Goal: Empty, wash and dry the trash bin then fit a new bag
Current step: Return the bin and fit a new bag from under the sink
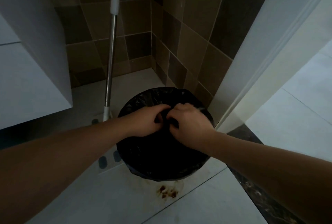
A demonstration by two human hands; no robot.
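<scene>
The bag (161,161) under my fingers is thin black plastic, crinkled, faintly glossy at its rim. The mop handle (111,47) is shiny brushed metal with a white plastic collar. Wall tiles (194,47) look matt brown; the floor (125,202) is smooth pale tile, rust-stained (167,192).

Both bare forearms reach forward and down, converging toward the middle. The left hand (150,121) and right hand (188,123) meet knuckle to knuckle, backs up, fingers curled under and pinching black bag plastic (143,98).
</scene>
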